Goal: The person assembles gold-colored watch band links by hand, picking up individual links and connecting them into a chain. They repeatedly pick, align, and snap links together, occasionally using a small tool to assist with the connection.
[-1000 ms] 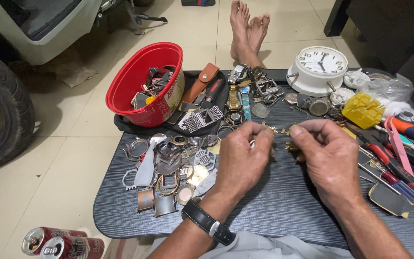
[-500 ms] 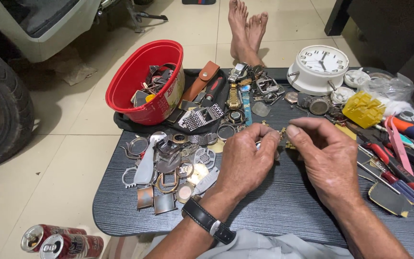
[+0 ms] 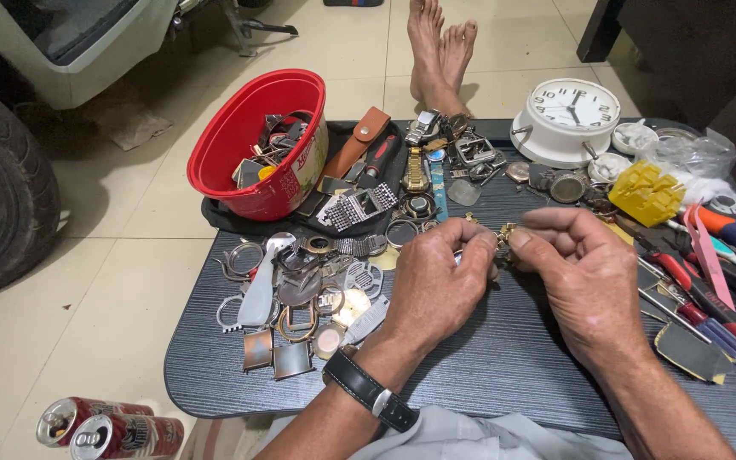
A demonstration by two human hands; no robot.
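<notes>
My left hand (image 3: pixel 436 285) and my right hand (image 3: pixel 585 285) meet over the middle of the dark table (image 3: pixel 504 375). Between their fingertips they pinch a small gold-coloured watch part (image 3: pixel 502 236), mostly hidden by the fingers. A black wristwatch (image 3: pixel 370 390) is on my left wrist. A heap of watch cases and metal parts (image 3: pixel 300 294) lies just left of my left hand. Hand tools with red and blue handles (image 3: pixel 709 298) lie right of my right hand.
A red bowl (image 3: pixel 249 162) of watch parts stands at the table's far left. A white alarm clock (image 3: pixel 568 115) and a yellow plastic piece (image 3: pixel 645 192) sit at the far right. Someone's bare feet (image 3: pixel 440 51) rest on the floor beyond. Two cans (image 3: pixel 108 426) lie at lower left.
My two hands have come together from slightly apart, and now both pinch the small gold part between their fingertips.
</notes>
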